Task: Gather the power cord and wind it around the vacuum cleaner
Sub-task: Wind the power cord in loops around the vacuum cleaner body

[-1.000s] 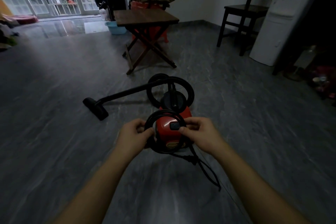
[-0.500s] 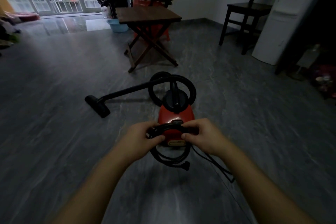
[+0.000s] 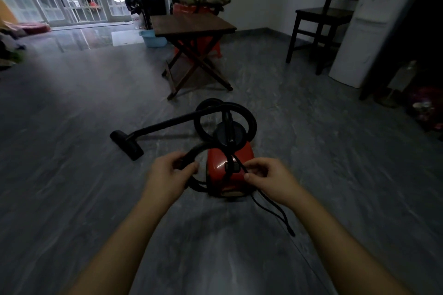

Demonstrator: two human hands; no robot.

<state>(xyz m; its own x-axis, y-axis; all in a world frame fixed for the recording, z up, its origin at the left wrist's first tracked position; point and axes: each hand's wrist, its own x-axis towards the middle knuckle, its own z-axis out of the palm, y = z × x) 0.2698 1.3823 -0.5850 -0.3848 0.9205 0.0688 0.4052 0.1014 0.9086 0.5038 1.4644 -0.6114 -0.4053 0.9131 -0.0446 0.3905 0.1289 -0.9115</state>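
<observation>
L hand (image 3: pixel 167 172) & R hand (image 3: pixel 268 177) each grip power cord (image 3: pixel 195 149) coil above vacuum cleaner (image 3: pixel 219 170)

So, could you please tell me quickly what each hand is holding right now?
Left hand: gripping the coiled power cord.
Right hand: pinching a strand of that cord.

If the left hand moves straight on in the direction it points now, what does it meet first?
Most likely the red body of the vacuum cleaner, just past the coil of power cord that the left hand grips. Depth is unclear from this one view.
</observation>
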